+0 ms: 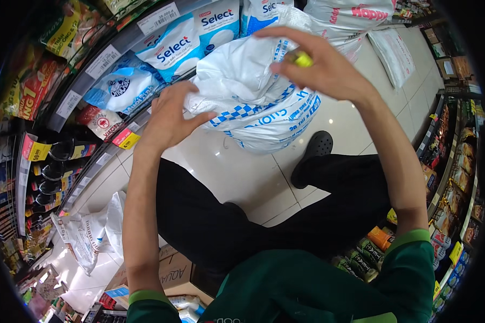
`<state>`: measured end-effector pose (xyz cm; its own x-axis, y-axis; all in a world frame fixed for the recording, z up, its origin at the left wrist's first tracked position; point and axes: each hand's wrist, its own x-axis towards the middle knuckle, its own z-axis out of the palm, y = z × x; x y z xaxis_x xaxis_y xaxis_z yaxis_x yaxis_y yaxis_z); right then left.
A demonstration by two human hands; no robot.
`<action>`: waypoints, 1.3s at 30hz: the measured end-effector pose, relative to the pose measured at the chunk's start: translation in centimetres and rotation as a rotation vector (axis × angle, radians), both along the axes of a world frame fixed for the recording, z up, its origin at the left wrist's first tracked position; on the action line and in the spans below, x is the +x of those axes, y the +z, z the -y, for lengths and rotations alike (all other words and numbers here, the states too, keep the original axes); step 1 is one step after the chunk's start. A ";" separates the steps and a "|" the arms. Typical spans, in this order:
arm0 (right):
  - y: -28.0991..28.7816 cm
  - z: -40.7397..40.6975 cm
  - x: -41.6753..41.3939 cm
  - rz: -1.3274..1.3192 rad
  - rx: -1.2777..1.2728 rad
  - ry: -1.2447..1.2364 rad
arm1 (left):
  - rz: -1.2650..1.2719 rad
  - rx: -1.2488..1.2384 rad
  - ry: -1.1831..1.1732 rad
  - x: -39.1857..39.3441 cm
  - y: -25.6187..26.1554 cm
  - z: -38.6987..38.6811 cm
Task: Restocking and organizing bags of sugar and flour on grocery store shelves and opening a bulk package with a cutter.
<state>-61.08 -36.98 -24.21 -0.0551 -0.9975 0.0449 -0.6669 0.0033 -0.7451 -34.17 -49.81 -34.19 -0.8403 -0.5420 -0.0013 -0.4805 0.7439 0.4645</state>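
A large white woven plastic sack [262, 117] with blue print and a checked band stands on the floor before me, its top loose and crumpled. My left hand [171, 115] is at the sack's left edge, thumb and fingers spread, with nothing seen in it. Over the sack's upper right side, my right hand [313, 64] is curled around a small yellow object [303, 59], blurred, perhaps a cutter's handle. Blue and white bags of salt [171, 50] lie on the shelf just beyond the sack.
Price-tagged shelves [105, 62] curve along the left, with more packets. Another full white sack [343, 20] stands beyond, beside a flat white bag [394, 56] on the tiles. An empty-looking sack [83, 238] lies lower left, near a cardboard box [176, 270]. Shelves [448, 173] line the right.
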 end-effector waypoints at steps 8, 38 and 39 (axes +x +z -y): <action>-4.3 2.2 0.4 -0.029 0.405 -0.047 | 0.025 0.682 0.424 -0.3 -0.6 1.9; -9.1 5.9 11.3 -0.178 -0.162 0.186 | -0.744 1.312 0.584 1.8 -3.0 1.3; -8.6 6.1 11.4 -0.159 -0.125 0.199 | -0.751 1.323 0.585 2.1 -3.0 1.3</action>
<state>-49.72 -43.05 -32.77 0.1590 -0.9741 0.1608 -0.7540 -0.2250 -0.6171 -32.05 -51.15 -37.24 -0.5582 -0.7233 -0.4065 0.0785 -0.5337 0.8420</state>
